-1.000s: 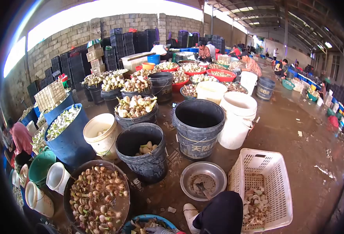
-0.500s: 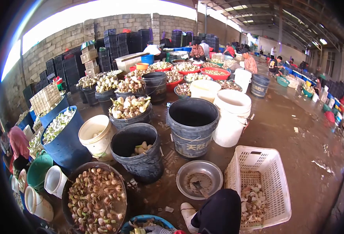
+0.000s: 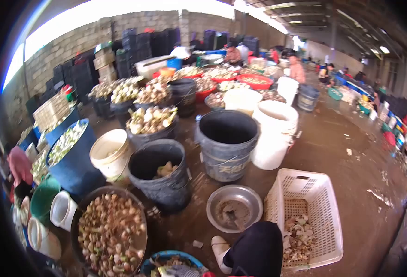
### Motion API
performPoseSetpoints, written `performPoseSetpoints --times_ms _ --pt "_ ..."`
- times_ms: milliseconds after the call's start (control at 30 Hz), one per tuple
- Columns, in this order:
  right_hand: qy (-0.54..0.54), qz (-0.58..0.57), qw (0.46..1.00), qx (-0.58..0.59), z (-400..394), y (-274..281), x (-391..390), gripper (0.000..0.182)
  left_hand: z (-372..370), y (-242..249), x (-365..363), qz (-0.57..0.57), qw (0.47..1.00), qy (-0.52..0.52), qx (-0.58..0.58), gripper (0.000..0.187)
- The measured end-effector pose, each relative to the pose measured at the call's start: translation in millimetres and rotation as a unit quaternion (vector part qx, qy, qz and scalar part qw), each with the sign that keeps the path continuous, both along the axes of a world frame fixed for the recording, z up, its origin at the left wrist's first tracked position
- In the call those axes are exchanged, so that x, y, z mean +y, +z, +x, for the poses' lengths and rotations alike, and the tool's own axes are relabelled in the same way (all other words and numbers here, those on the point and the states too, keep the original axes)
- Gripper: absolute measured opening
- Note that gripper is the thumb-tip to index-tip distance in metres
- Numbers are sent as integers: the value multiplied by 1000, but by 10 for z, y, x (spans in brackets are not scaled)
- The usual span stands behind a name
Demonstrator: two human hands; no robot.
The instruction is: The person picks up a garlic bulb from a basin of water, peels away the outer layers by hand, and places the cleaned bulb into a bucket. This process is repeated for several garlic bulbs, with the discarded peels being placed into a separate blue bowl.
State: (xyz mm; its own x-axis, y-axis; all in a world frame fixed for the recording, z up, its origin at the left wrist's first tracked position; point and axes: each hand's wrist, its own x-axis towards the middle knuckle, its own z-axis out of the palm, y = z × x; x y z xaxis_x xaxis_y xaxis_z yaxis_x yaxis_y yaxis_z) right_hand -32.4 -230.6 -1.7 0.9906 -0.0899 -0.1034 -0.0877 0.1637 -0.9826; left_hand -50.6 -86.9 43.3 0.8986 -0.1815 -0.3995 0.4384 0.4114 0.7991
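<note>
At the bottom edge, a grey-gloved hand (image 3: 185, 271) with a bit of red sleeve reaches over a blue basin (image 3: 170, 252). From its direction it appears to be my right hand. Only its upper part shows; the fingers are cut off and blurred, so any grip is hidden. Pale plant scraps lie beside it in the basin. My left hand is out of the picture. Left of the basin, a wide dark tub (image 3: 144, 221) holds many trimmed garlic bulbs (image 3: 111, 233). A metal bowl (image 3: 212, 217) with a dark-bladed tool (image 3: 231, 214) in it lies beyond my knee (image 3: 256, 249).
A white crate (image 3: 326, 217) with garlic skins stands right. Ahead are a dark bucket (image 3: 159, 177) holding a few bulbs, another black bucket (image 3: 226, 159) and white buckets (image 3: 270, 152). Blue barrels (image 3: 76, 159) stand left. Several people sit among heaped garlic farther back.
The view has shifted slightly, moving near objects a little up and left, with more blur. The gloved hand stays at the blue basin.
</note>
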Motion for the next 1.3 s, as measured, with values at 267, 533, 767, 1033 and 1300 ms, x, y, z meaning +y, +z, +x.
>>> performPoseSetpoints --times_ms 267,533,767,1033,1300 --pt "-84 83 989 94 -29 310 5 28 156 -528 170 -111 965 94 217 23" --pt "99 -20 993 68 -54 103 254 27 150 -489 134 16 993 83 -81 42" --pt "-1 120 978 170 26 188 113 26 247 -531 332 -167 967 162 107 42" --pt "-134 72 967 202 113 -210 -228 30 136 -377 431 -149 974 102 139 58" --pt "-180 221 953 101 135 -314 -315 29 184 -674 942 -112 941 271 166 58"
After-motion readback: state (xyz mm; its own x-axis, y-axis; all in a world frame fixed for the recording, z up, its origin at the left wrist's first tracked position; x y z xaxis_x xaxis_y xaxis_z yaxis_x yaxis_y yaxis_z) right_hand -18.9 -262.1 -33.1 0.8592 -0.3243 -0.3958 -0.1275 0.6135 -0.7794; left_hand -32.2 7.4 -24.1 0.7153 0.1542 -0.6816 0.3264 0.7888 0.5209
